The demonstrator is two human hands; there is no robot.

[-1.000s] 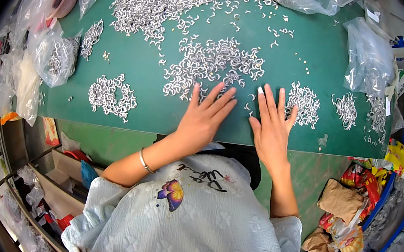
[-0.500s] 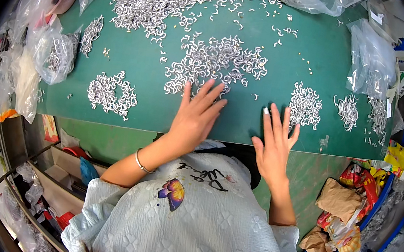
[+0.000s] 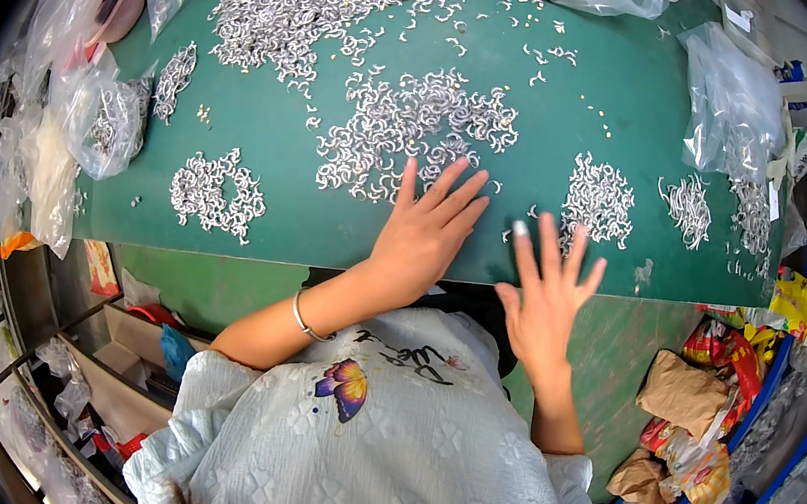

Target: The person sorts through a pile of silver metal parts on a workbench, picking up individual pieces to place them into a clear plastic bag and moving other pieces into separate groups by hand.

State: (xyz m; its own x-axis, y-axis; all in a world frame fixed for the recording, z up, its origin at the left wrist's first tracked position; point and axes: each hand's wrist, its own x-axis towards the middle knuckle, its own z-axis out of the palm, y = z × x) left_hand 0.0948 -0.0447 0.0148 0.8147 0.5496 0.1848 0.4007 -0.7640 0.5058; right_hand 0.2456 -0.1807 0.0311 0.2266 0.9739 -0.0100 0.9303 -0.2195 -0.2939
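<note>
While the left hand (image 3: pixel 423 239) lies palm down with its fingers extended and slightly parted, its fingertips reach the near edge of a loose heap of small silvery-grey, crescent-shaped pieces (image 3: pixel 377 138) at the middle of a green, smooth-topped table (image 3: pixel 315 236). The right hand (image 3: pixel 541 311) has its fingers open and spread, slightly blurred, just below a smaller rounded pile of silvery crescents (image 3: pixel 598 203); whether its fingertips touch the table cannot be told. Neither hand grips anything. Farther left lies a ring-like pile of silvery crescents (image 3: pixel 191 191), and beyond the central heap spreads a broad mass of grey-white crescents (image 3: pixel 276 20).
</note>
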